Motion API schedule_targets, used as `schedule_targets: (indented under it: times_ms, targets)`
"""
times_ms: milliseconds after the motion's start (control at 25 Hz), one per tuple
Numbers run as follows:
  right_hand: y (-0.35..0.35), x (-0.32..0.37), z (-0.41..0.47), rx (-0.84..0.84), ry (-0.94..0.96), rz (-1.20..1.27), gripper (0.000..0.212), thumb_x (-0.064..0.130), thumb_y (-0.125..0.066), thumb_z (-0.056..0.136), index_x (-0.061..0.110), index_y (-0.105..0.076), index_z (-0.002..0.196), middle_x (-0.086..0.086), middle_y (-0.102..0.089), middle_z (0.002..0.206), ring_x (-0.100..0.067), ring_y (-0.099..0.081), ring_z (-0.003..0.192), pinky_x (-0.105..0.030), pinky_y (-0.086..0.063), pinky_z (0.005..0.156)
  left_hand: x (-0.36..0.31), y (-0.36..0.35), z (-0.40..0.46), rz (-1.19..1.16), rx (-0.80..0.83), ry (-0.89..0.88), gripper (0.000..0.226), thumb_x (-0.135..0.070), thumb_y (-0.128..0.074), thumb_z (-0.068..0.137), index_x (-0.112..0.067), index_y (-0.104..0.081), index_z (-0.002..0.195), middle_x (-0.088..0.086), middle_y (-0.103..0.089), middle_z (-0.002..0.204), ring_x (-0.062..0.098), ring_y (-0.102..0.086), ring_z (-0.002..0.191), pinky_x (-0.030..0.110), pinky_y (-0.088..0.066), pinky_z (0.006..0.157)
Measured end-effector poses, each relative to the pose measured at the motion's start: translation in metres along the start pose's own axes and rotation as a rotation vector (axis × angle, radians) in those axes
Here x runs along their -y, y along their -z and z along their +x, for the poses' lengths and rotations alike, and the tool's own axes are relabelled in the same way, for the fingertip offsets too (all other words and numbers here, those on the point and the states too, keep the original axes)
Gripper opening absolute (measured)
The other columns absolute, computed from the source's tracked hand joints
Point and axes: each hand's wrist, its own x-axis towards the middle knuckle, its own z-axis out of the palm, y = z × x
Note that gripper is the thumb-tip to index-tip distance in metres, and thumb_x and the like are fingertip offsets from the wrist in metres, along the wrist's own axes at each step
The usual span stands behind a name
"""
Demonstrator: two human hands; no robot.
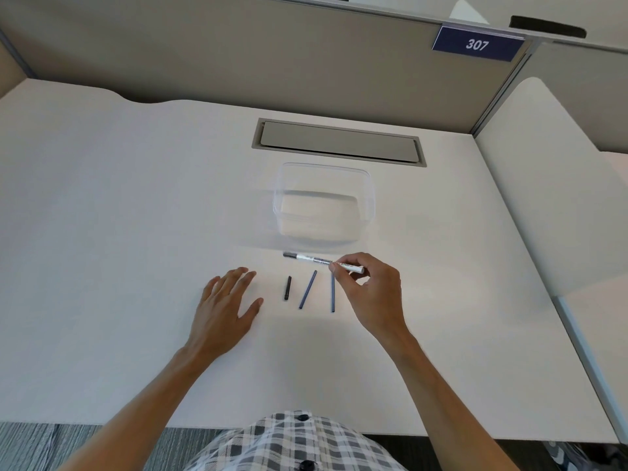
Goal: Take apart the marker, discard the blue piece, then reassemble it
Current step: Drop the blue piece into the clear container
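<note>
White matte desk [102, 198], cubicle setting, beige fabric partition behind.

Left hand [226, 300]: flat on the desk, fingers straight, holding nothing; likely idle or steadying.

Black cap [288, 287]: short, dark cylinder, lying just right of the left hand.

Two blue pieces [307, 289]: thin, straight rods, side by side, apart from each other; one end of the right-hand rod hidden by fingers.

Right hand [368, 290]: fingers pinching the marker [317, 259] at its right end; slim white printed barrel with a grey tip, low over the desk.

Clear plastic container [370, 198]: rounded rectangle, just beyond the marker, probably the discard bin.

Recessed grey cable hatch [339, 142]; sign "307" [477, 45].
</note>
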Motion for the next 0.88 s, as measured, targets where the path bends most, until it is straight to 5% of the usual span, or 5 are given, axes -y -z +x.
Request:
schedule_targets:
  times_ms: [200, 480, 640, 760, 880]
  targets:
    - [0.000, -0.001, -0.009, 0.089, -0.099, 0.167, 0.008, 0.024, -0.076, 0.085, 0.022, -0.073, 0.078, 0.010, -0.071, 0.074, -0.008, -0.062, 0.062, -0.017, -0.044, 0.058, -0.048, 0.026, 0.001, -0.157, -0.220, -0.093, 0.042, -0.041, -0.051, 0.093, -0.015, -0.056, 0.126, 0.005, -0.054, 0.135, 0.023, -0.054, 0.120, 0.033, -0.042, 0.097]
    - [-0.012, -0.003, -0.020, 0.365, -0.202, 0.270, 0.011, 0.023, -0.077, 0.085, 0.012, -0.077, 0.083, 0.012, -0.065, 0.056, -0.003, -0.057, 0.052, -0.012, -0.039, 0.054, -0.064, 0.029, 0.003, -0.151, -0.124, -0.378, 0.025, -0.036, -0.054, 0.095, -0.018, -0.067, 0.107, 0.001, -0.060, 0.126, 0.020, -0.048, 0.126, 0.035, -0.039, 0.100]
    - [-0.018, -0.005, -0.017, 0.313, -0.242, 0.304, 0.015, 0.034, -0.074, 0.086, 0.019, -0.076, 0.085, 0.007, -0.071, 0.073, -0.010, -0.063, 0.059, -0.019, -0.043, 0.057, -0.053, 0.028, -0.002, -0.140, -0.115, -0.339, 0.023, -0.031, -0.051, 0.097, -0.015, -0.068, 0.097, 0.000, -0.065, 0.118, 0.019, -0.053, 0.120, 0.032, -0.039, 0.096]
    - [-0.027, -0.017, -0.009, 0.155, -0.200, -0.034, 0.021, 0.048, -0.069, 0.085, 0.027, -0.070, 0.088, 0.009, -0.070, 0.081, -0.018, -0.065, 0.065, -0.031, -0.050, 0.064, -0.041, 0.028, -0.005, -0.115, -0.104, -0.283, 0.025, -0.031, -0.048, 0.096, -0.015, -0.067, 0.093, -0.001, -0.065, 0.116, 0.018, -0.054, 0.116, 0.029, -0.037, 0.095]
    - [-0.038, -0.023, -0.002, 0.166, -0.134, -0.342, 0.022, 0.045, -0.063, 0.089, 0.025, -0.067, 0.098, 0.010, -0.069, 0.090, -0.017, -0.063, 0.075, -0.030, -0.047, 0.069, -0.028, 0.026, -0.013, -0.103, -0.072, -0.221, 0.029, -0.035, -0.042, 0.097, -0.018, -0.066, 0.095, -0.003, -0.064, 0.116, 0.018, -0.057, 0.108, 0.026, -0.037, 0.092]
